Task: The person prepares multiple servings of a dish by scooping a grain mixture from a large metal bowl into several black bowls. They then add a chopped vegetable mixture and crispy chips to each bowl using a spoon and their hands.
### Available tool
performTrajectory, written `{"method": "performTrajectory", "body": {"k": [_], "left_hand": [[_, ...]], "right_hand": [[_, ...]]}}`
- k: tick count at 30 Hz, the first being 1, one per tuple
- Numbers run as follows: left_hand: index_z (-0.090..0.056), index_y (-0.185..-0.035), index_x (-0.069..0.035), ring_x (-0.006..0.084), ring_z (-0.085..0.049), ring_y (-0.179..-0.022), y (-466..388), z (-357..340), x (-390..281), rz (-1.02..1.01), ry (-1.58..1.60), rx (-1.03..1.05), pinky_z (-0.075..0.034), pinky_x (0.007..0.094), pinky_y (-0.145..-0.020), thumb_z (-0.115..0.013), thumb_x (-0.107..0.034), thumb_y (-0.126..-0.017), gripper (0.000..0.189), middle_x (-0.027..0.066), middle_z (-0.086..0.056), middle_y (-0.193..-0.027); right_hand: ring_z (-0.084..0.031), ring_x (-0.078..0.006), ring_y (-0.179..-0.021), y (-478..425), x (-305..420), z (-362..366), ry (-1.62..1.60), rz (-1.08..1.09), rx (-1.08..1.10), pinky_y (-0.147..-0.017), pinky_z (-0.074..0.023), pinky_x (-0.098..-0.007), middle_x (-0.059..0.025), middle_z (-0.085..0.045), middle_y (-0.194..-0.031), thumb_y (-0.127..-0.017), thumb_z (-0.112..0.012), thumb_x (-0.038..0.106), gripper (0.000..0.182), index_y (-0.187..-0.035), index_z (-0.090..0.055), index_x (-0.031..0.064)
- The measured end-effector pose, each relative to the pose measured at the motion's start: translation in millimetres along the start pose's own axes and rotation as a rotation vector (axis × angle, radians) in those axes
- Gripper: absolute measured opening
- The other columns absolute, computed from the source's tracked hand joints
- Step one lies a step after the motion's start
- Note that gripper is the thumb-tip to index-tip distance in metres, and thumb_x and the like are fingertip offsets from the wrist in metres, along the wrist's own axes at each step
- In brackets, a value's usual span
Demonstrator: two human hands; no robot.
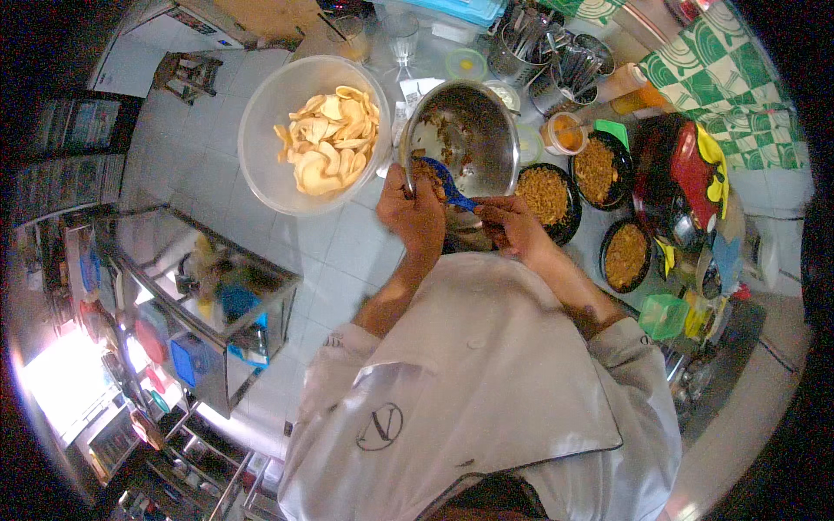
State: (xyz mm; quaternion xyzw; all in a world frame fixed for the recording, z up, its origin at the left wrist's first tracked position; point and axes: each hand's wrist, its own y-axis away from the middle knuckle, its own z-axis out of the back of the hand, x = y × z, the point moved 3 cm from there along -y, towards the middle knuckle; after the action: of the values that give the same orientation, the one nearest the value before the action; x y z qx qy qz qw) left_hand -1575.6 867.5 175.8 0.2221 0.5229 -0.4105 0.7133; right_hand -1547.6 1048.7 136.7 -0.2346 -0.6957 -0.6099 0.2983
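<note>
A steel mixing bowl [485, 140] is tilted before me, with brown food scraps stuck to its inner wall. My left hand [417, 208] grips the bowl's left rim. In my right hand [511, 225] is the handle of a blue spoon or spatula [456, 189], whose head lies near the left rim beside some brown crumbly food. Black bowls filled with the same kind of crumbly food stand to the right: one close by the steel bowl [546, 195], another behind it [596, 169], a third nearer me [625, 256].
A large translucent plastic bowl [251, 140] of pale sliced chips stands at left. Steel cutlery holders [515, 62], a tub of orange food [565, 133] and drinking glasses [402, 39] stand farther back. At right is a dark red decorated container [658, 163]. A glass case [215, 286] stands lower left.
</note>
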Motion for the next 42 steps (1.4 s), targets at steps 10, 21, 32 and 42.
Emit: {"method": "performTrajectory", "body": {"k": [10,21,32,42], "left_hand": [[-0.061,-0.088,0.002,0.0124,-0.055,-0.073,16.7,59.0,30.0,0.107,0.075,0.096,-0.048,0.0299,-0.068,-0.057,0.007,-0.081,0.009,0.0031,-0.064,-0.082],[-0.061,-0.086,-0.002,0.0107,-0.058,-0.075,62.4,132.9,56.6,0.333,0.415,0.031,-0.048,0.0265,-0.071,-0.058,0.006,-0.078,0.012,0.0032,-0.066,-0.083],[-0.065,-0.098,0.001,0.0140,-0.064,-0.079,79.9,151.7,45.2,0.463,0.483,-0.037,-0.052,0.0288,-0.072,-0.057,0.007,-0.076,0.024,0.0067,-0.069,-0.093],[-0.057,-0.080,-0.005,0.0059,-0.050,-0.068,57.8,94.3,38.9,0.293,0.372,0.106,-0.041,0.0236,-0.062,-0.056,0.009,-0.079,0.014,-0.0020,-0.059,-0.075]], "right_hand": [[-0.034,-0.0024,-0.043,25.1,44.2,57.7,0.187,0.085,-0.051,-0.038,-0.0212,-0.0216,0.0063,-0.046,-0.060,-0.099,-0.063,0.017,0.028,-0.124,-0.068,0.0054],[-0.070,-0.0376,-0.095,-54.2,18.5,84.4,1.021,0.393,-0.326,-0.087,-0.0533,-0.0441,-0.0225,-0.074,-0.104,-0.097,-0.063,0.022,0.033,-0.122,-0.070,0.0017],[-0.068,-0.0409,-0.090,-25.2,19.2,76.7,1.212,0.599,-0.455,-0.080,-0.0536,-0.0479,-0.0244,-0.070,-0.099,-0.096,-0.058,0.011,0.030,-0.124,-0.069,0.0054],[-0.069,-0.0380,-0.093,46.9,57.4,29.8,1.127,0.765,-0.023,-0.078,-0.0559,-0.0450,-0.0200,-0.070,-0.105,-0.094,-0.059,0.010,0.052,-0.145,-0.055,0.0176]]}}
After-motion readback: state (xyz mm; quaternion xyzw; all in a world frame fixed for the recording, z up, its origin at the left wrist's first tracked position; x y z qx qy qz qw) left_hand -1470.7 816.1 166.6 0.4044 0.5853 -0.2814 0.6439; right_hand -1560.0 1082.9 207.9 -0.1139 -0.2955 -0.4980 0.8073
